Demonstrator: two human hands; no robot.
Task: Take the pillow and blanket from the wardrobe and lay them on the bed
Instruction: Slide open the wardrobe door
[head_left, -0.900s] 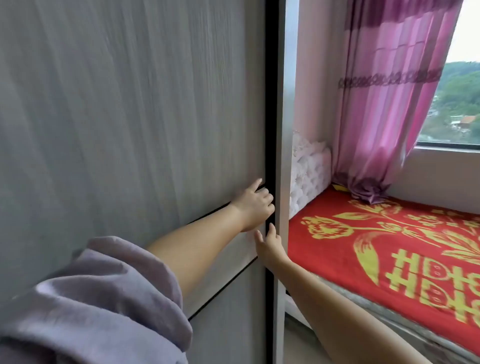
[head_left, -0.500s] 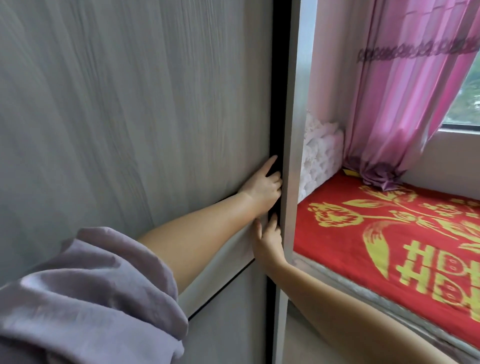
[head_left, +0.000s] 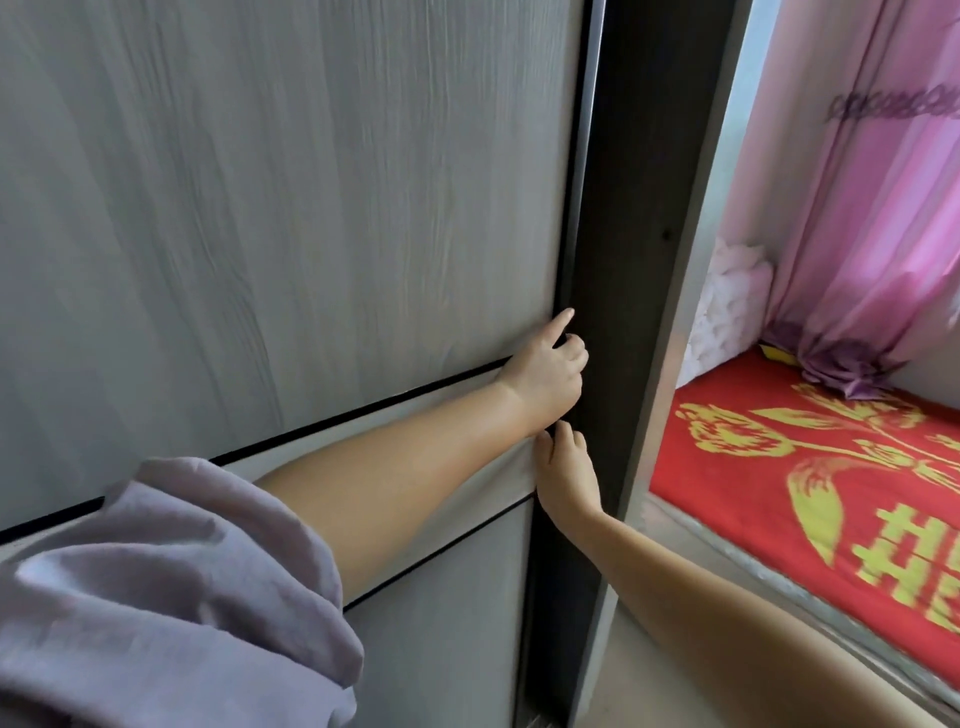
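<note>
Gripping one wardrobe door (head_left: 291, 218) edge: two hands, left hand (head_left: 545, 376), right hand (head_left: 566, 475), fingers curled

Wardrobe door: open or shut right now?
Partly open. A dark gap shows between the door edge and the frame; both hands, left and right, are on that edge.

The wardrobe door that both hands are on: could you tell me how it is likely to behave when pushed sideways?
The wardrobe door is a tall flat panel, so it probably stays stiff and slides rather than swings. It looks fairly heavy, since the left hand and right hand both work its edge. The smooth face offers little grip.
</note>
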